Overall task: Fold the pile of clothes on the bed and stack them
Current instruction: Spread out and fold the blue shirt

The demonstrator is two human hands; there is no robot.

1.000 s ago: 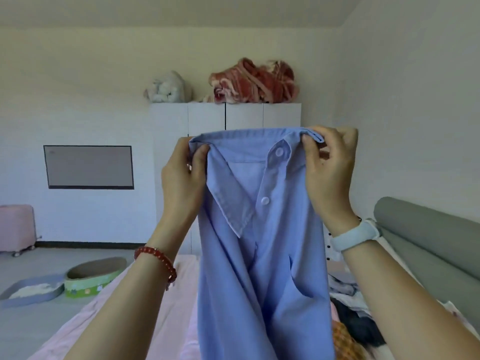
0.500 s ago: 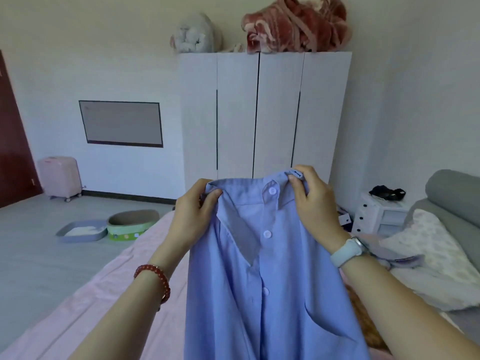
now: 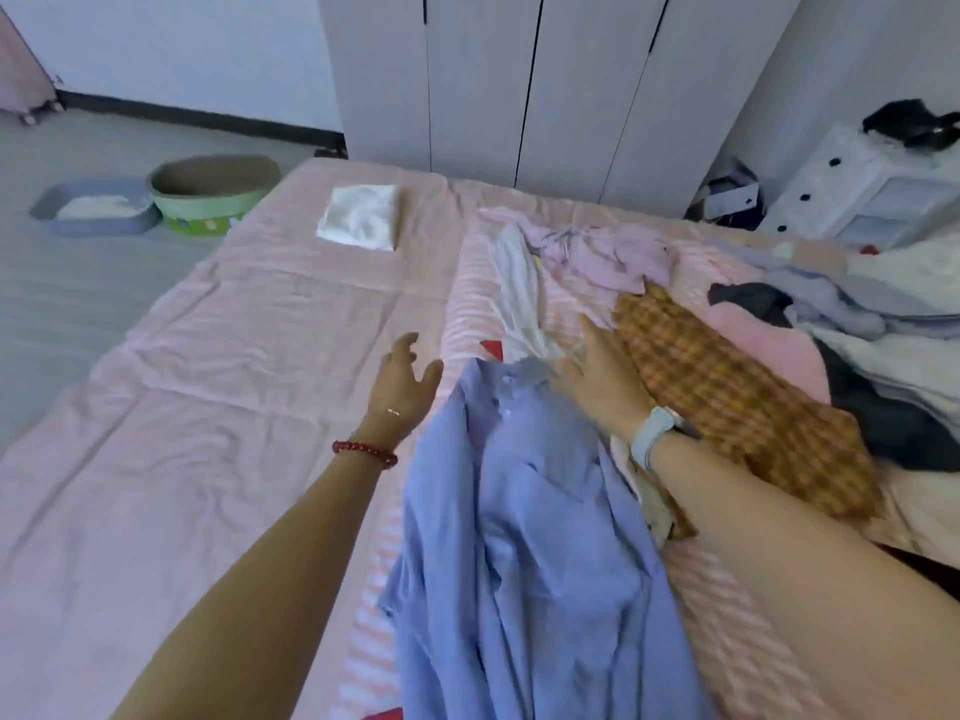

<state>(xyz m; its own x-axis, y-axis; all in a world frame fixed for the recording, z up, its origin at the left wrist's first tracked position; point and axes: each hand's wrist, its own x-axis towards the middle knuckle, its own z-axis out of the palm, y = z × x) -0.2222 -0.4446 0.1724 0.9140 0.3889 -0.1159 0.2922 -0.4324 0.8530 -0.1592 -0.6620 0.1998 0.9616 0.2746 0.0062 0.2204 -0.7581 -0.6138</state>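
Now lying crumpled on bed (image 3: 218,459), blue shirt (image 3: 524,537) released; left hand (image 3: 402,387) hovering open beside collar, right hand (image 3: 605,376) resting flat, empty, against orange checked garment (image 3: 727,397).

Head-worn camera looks forward and down over the bed (image 3: 218,387).

Blue shirt (image 3: 524,553) rumpled on bed, unfolded; clothes pile (image 3: 727,366) to its right; white folded item (image 3: 359,216) far edge.
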